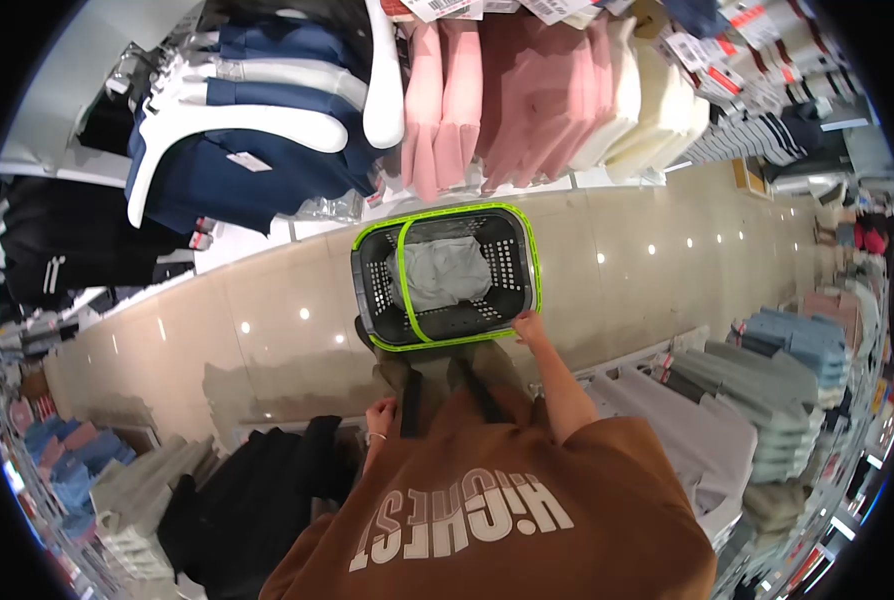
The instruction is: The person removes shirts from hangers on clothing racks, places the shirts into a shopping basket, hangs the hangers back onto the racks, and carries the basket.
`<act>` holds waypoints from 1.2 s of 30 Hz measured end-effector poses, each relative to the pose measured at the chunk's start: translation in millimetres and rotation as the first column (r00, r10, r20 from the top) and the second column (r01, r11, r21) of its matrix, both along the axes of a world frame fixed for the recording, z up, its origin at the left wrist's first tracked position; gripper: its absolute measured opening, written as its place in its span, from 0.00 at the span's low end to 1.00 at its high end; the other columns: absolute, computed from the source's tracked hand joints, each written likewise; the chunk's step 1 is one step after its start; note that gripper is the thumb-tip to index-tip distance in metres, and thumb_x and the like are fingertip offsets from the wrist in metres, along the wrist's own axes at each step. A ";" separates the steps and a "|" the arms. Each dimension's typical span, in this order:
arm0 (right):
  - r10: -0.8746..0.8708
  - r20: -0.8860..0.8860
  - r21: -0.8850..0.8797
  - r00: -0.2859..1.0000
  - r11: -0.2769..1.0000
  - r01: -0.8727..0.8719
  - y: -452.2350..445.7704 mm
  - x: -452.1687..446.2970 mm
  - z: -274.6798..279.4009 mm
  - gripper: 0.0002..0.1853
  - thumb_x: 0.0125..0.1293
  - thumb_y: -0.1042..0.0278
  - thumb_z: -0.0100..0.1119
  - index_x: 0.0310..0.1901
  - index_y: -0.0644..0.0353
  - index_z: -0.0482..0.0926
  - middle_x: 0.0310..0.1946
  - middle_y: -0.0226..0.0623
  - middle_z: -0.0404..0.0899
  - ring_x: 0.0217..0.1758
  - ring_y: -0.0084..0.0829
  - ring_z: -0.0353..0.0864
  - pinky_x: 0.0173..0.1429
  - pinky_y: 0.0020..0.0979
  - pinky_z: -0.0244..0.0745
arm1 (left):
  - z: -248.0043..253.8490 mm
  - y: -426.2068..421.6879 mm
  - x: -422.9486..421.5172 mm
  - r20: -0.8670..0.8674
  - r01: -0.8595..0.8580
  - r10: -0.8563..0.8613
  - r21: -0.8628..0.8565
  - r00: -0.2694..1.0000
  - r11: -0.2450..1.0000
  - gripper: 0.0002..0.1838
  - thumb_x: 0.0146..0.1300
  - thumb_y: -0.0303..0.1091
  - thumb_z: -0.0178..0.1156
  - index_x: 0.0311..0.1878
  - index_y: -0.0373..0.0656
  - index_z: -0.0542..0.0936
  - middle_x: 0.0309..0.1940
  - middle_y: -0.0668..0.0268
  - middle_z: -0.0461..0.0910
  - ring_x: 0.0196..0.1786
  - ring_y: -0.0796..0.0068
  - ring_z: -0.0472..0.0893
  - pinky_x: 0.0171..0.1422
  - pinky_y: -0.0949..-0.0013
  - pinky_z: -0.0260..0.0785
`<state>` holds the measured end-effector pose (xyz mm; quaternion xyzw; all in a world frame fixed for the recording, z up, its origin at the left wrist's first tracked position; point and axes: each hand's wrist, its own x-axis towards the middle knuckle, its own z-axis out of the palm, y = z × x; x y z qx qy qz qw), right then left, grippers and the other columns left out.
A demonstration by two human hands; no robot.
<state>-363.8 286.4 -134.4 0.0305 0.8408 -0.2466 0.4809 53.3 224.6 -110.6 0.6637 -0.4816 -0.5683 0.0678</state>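
Note:
A dark grey shopping basket with a bright green rim and a green handle stands in front of my legs. Inside it lies a crumpled light grey cloth. My right hand is closed at the basket's near right corner, with its fingers on the rim. Down beside my body on the left, near my leg, my left hand is away from the basket. Its fingers look curled, but whether they hold anything is too small to tell.
Navy garments and white hangers hang ahead on the left, pink garments and cream ones ahead on the right. Folded grey clothes lie at the right, a black garment at the lower left. People stand far right.

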 end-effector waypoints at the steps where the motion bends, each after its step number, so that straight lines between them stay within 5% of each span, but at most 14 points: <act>1: 0.027 0.001 0.033 1.000 0.999 -0.027 6.3 -15.2 -12.9 0.20 0.49 0.70 0.58 0.46 0.63 0.73 0.38 0.42 0.76 0.38 0.37 0.78 0.33 0.39 0.79 | 8.3 11.5 -12.5 0.051 -0.024 0.025 -0.030 0.998 0.999 0.08 0.56 0.31 0.58 0.34 0.37 0.82 0.27 0.64 0.82 0.31 0.75 0.79 0.38 0.72 0.71; 5: 0.113 -0.149 0.131 0.982 0.987 -0.094 69.4 -64.9 -116.5 0.41 0.44 0.68 0.64 0.62 0.60 0.56 0.54 0.53 0.66 0.52 0.45 0.71 0.42 0.49 0.75 | 10.6 41.1 -17.7 0.105 -0.093 0.093 0.000 0.990 0.996 0.08 0.54 0.29 0.58 0.35 0.36 0.82 0.28 0.64 0.82 0.33 0.76 0.80 0.41 0.73 0.71; 7: 0.012 -0.043 0.170 0.999 0.985 -0.004 63.3 -76.7 -96.0 0.46 0.43 0.68 0.66 0.64 0.58 0.52 0.59 0.52 0.61 0.61 0.47 0.63 0.52 0.55 0.68 | 20.9 54.3 -14.0 0.058 -0.159 0.155 0.069 0.986 0.985 0.08 0.54 0.29 0.58 0.35 0.37 0.82 0.28 0.64 0.82 0.33 0.77 0.79 0.41 0.74 0.71; 16: -0.017 0.255 0.208 0.967 0.977 -0.038 1.9 -88.8 -97.9 0.50 0.41 0.68 0.67 0.67 0.52 0.48 0.64 0.43 0.54 0.66 0.48 0.55 0.59 0.56 0.60 | 22.1 123.7 -32.0 0.200 -0.345 0.321 0.103 0.926 0.933 0.07 0.55 0.29 0.59 0.36 0.38 0.81 0.27 0.66 0.81 0.32 0.80 0.79 0.40 0.75 0.71; 19: -0.185 0.281 0.126 0.942 0.980 0.155 -12.4 -88.1 -101.0 0.40 0.42 0.66 0.67 0.61 0.54 0.60 0.62 0.43 0.58 0.67 0.46 0.54 0.58 0.55 0.61 | 21.5 128.9 -42.6 0.229 -0.394 0.359 0.128 0.905 0.910 0.07 0.54 0.30 0.59 0.35 0.39 0.81 0.27 0.65 0.82 0.32 0.80 0.79 0.40 0.74 0.71; 20: -0.111 0.272 0.074 0.956 0.993 0.094 -8.2 -89.8 -108.7 0.26 0.46 0.64 0.64 0.49 0.57 0.70 0.52 0.43 0.68 0.57 0.44 0.66 0.52 0.53 0.66 | 20.9 133.3 -44.0 0.242 -0.394 0.356 0.133 0.903 0.909 0.07 0.54 0.30 0.59 0.34 0.40 0.81 0.27 0.65 0.82 0.32 0.80 0.79 0.40 0.74 0.71; 23: -0.153 0.389 -0.015 0.909 0.985 0.173 -3.3 -99.9 -121.0 0.16 0.50 0.63 0.60 0.40 0.59 0.73 0.39 0.40 0.74 0.43 0.41 0.74 0.42 0.48 0.71 | 30.8 135.2 -57.0 0.316 -0.381 0.320 0.156 0.893 0.911 0.09 0.52 0.32 0.58 0.35 0.41 0.82 0.28 0.63 0.82 0.33 0.75 0.81 0.43 0.71 0.72; 26: -0.204 0.350 -0.032 0.914 0.973 0.230 -7.3 -101.6 -104.6 0.13 0.52 0.62 0.58 0.37 0.59 0.72 0.31 0.39 0.74 0.32 0.38 0.75 0.36 0.45 0.73 | 33.9 133.7 -62.9 0.340 -0.378 0.305 0.174 0.890 0.909 0.10 0.52 0.34 0.58 0.35 0.42 0.82 0.30 0.62 0.83 0.36 0.71 0.82 0.45 0.69 0.72; 32: -0.002 0.587 -0.130 0.810 0.987 0.097 -35.0 -128.6 -50.5 0.11 0.54 0.60 0.58 0.30 0.57 0.71 0.27 0.38 0.72 0.29 0.35 0.72 0.37 0.43 0.75 | 30.1 118.0 -71.4 0.308 -0.353 0.285 0.192 0.907 0.916 0.12 0.53 0.39 0.59 0.38 0.45 0.83 0.34 0.60 0.83 0.42 0.67 0.82 0.50 0.67 0.71; 36: -0.026 0.493 -0.197 0.870 0.970 0.141 -70.6 -130.5 -31.9 0.11 0.53 0.60 0.58 0.26 0.56 0.70 0.21 0.34 0.69 0.20 0.29 0.69 0.28 0.40 0.73 | 35.1 99.8 -76.3 0.250 -0.349 0.310 0.130 0.917 0.928 0.13 0.53 0.41 0.59 0.39 0.46 0.83 0.36 0.59 0.83 0.42 0.67 0.82 0.50 0.67 0.71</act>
